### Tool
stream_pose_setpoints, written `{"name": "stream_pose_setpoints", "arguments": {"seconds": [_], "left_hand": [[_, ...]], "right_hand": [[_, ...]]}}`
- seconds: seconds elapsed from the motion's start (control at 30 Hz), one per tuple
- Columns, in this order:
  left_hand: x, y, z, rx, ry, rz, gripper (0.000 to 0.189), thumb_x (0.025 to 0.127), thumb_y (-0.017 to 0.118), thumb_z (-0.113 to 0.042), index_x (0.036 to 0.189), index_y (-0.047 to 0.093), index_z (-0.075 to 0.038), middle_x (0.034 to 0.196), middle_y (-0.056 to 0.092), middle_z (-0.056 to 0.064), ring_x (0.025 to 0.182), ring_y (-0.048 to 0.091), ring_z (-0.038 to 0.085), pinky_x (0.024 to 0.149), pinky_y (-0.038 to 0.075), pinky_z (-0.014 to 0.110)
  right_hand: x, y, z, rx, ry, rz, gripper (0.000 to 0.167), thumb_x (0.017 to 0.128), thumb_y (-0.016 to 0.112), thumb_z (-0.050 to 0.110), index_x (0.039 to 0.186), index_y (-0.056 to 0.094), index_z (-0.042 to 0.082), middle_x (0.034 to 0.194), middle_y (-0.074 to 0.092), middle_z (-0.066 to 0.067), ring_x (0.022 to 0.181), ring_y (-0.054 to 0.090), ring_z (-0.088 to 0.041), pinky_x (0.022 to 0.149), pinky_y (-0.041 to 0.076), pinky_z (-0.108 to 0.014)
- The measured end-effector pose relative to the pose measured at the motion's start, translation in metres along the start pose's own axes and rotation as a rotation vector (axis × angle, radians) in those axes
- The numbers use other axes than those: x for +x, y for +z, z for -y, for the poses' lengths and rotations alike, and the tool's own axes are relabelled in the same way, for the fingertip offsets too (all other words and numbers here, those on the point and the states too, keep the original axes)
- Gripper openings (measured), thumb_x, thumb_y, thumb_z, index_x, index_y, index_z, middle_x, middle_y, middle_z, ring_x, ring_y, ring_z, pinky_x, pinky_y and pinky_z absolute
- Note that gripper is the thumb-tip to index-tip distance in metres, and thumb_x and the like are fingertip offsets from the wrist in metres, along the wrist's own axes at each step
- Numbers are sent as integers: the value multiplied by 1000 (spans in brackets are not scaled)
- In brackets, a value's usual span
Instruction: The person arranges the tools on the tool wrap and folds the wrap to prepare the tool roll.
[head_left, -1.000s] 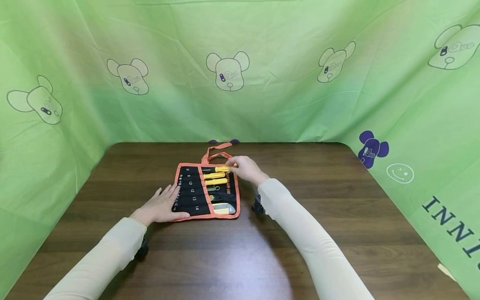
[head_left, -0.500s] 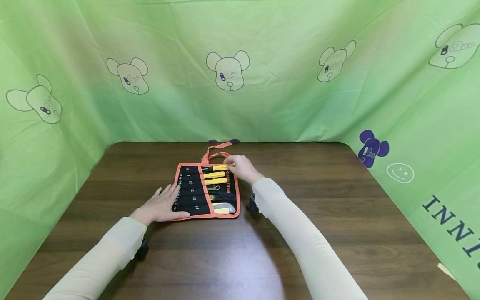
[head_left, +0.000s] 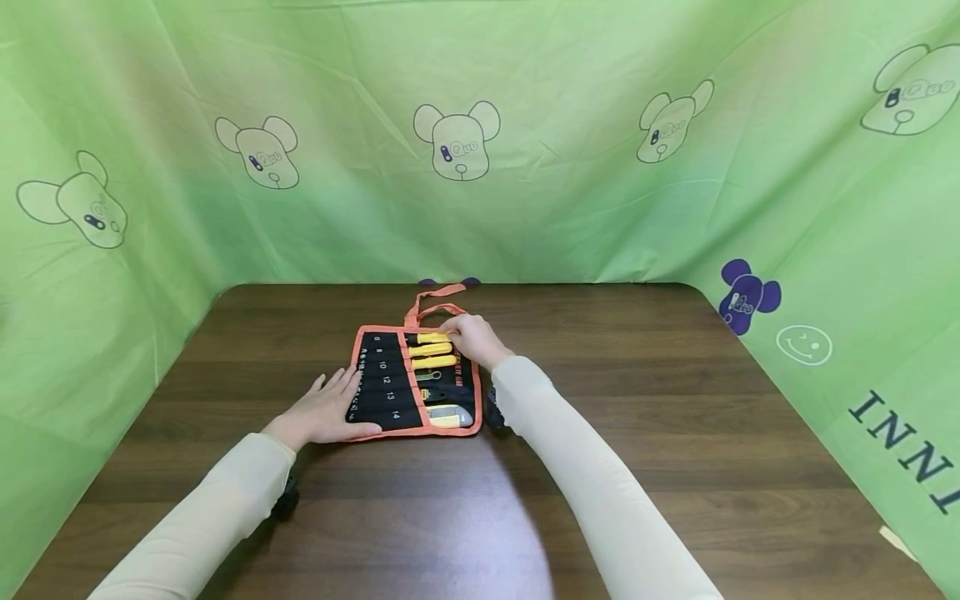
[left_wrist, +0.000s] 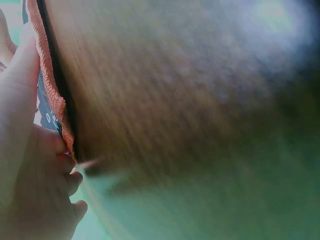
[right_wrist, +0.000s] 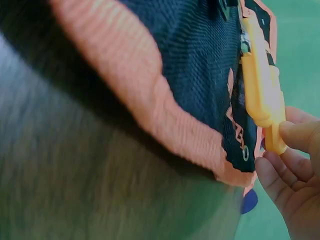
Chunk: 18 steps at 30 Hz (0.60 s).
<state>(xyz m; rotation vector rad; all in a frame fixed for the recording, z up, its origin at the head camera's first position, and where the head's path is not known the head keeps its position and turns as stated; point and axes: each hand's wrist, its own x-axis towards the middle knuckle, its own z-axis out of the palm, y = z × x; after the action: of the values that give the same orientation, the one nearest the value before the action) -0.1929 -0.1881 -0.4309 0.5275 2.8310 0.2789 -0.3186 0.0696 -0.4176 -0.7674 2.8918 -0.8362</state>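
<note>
A black tool roll (head_left: 386, 383) with orange edging lies spread on the table, its pockets numbered. Flat on the roll's left edge rests my left hand (head_left: 318, 414), fingers straight; the left wrist view shows that hand (left_wrist: 35, 150) along the orange trim. My right hand (head_left: 480, 340) pinches the handle end of the topmost yellow-handled screwdriver (head_left: 431, 338), whose front part sits in its pocket. In the right wrist view thumb and fingers meet on that yellow handle (right_wrist: 275, 137). Two more yellow handles (head_left: 432, 357) lie just below it.
Further down the roll are a small wrench (head_left: 429, 376), a black tool with a yellow mark (head_left: 433, 394) and a yellow-and-grey utility knife (head_left: 450, 416). Orange ties (head_left: 435, 300) trail behind the roll. A green printed cloth (head_left: 570, 225) surrounds the brown table (head_left: 637, 417).
My right hand has moved left with the screwdriver, which has slid deeper into its pocket; less of its shaft shows. The left hand has stayed in place.
</note>
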Motion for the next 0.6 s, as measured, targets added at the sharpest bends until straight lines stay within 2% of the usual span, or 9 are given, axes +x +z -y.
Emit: {"name": "stream_pose_setpoints", "arguments": {"seconds": [0.23,0.47,0.6], "left_hand": [[1,0,0,9,-1,3,105,79,46,-71,143,18,7,149,12,24,135,12,37,105,8,55],[3,2,2,10,-2,4,106,78,45,-73,143,18,7,149,11,24,136,12,37,105,8,55],[2,2,3,8,1,3,106,78,45,-73,143,18,7,149,11,24,135,12,37,105,7,55]], "right_hand": [[2,5,5,-13,13,-16,26,91,51,-1,108,69,7,107,65,-7,81,60,-17,67,46,-27],[6,11,7,-9,35,-38,27,92,49,-3,108,69,6,109,65,-8,98,60,-21,81,48,-33],[7,14,11,-28,8,-30,28,91,49,-4,109,68,5,110,64,-9,101,59,-21,84,47,-34]]}}
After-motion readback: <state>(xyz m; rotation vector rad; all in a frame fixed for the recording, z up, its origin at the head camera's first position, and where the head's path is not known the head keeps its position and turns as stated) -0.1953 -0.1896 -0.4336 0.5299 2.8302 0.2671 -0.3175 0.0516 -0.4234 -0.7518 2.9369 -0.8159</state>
